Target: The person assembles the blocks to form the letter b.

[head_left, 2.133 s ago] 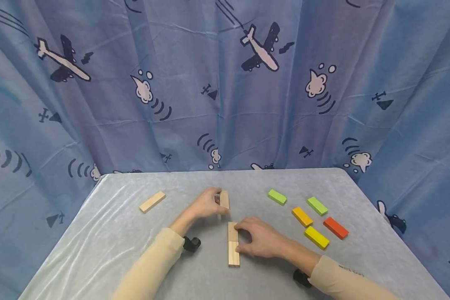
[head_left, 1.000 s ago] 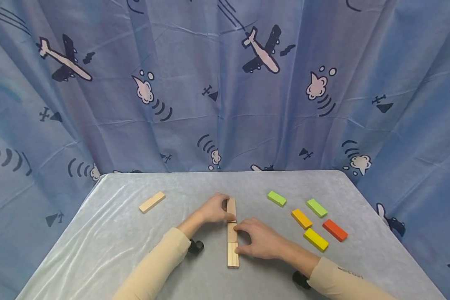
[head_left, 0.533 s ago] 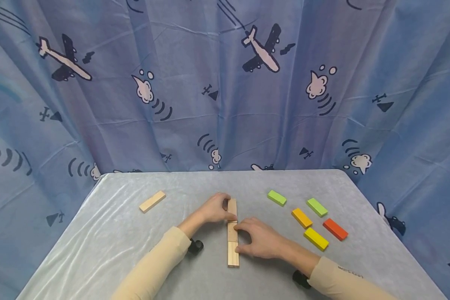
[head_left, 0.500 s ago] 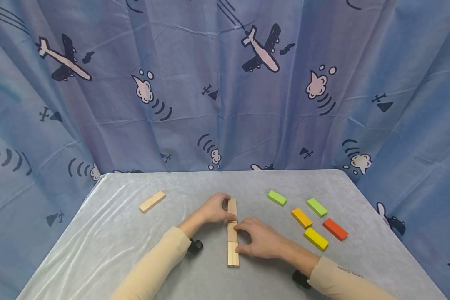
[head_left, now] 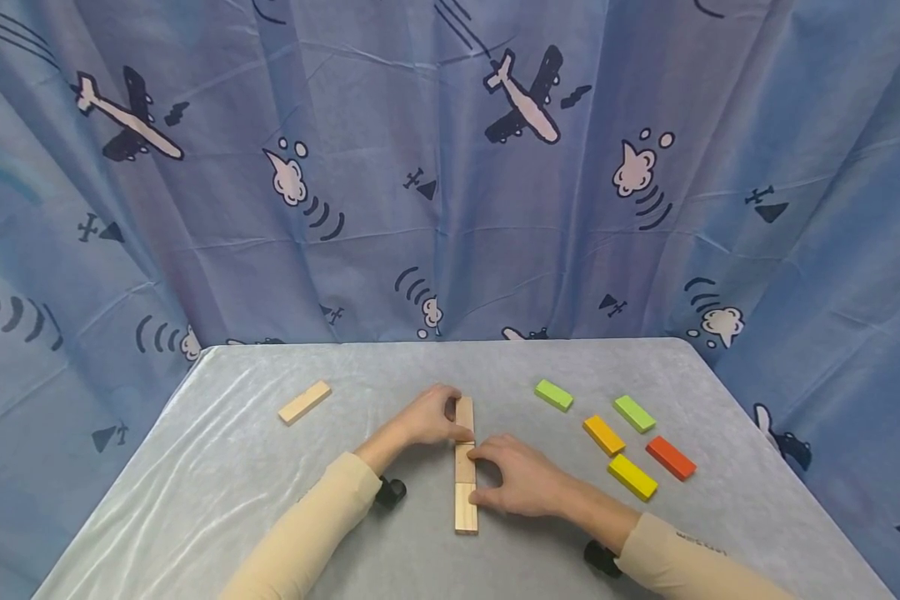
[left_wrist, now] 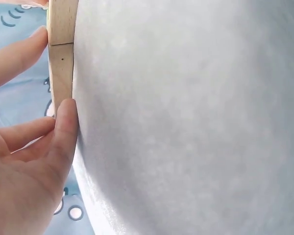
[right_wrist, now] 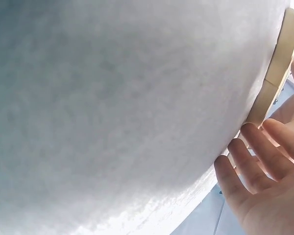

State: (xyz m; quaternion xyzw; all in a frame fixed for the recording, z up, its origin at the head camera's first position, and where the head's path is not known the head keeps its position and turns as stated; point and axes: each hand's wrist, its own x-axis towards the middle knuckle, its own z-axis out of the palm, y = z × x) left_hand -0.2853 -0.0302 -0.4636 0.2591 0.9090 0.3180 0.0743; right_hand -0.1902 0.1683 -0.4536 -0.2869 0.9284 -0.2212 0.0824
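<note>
Three plain wooden blocks form a straight row in the head view: a far block (head_left: 465, 412), a middle block (head_left: 464, 469) and a near block (head_left: 466, 518), set end to end. My left hand (head_left: 425, 417) holds the far block along its left side, index finger by the far end and thumb by the joint. In the left wrist view its fingertips touch the pale wood (left_wrist: 62, 73). My right hand (head_left: 525, 477) rests against the row's right side, index fingertip on the middle block and thumb on the near one. Its other fingers look fairly straight in the right wrist view.
Another wooden block (head_left: 304, 403) lies apart at the left. Right of the hands are two green blocks (head_left: 554, 395), an orange block (head_left: 603, 435), a yellow block (head_left: 633, 477) and a red block (head_left: 671, 457). A blue patterned curtain (head_left: 375, 167) hangs behind the pale tablecloth (head_left: 217, 467).
My left hand has brought the far block right and nearer, into line with the other two, and the gap to the middle block has closed. The right hand has stayed in place.
</note>
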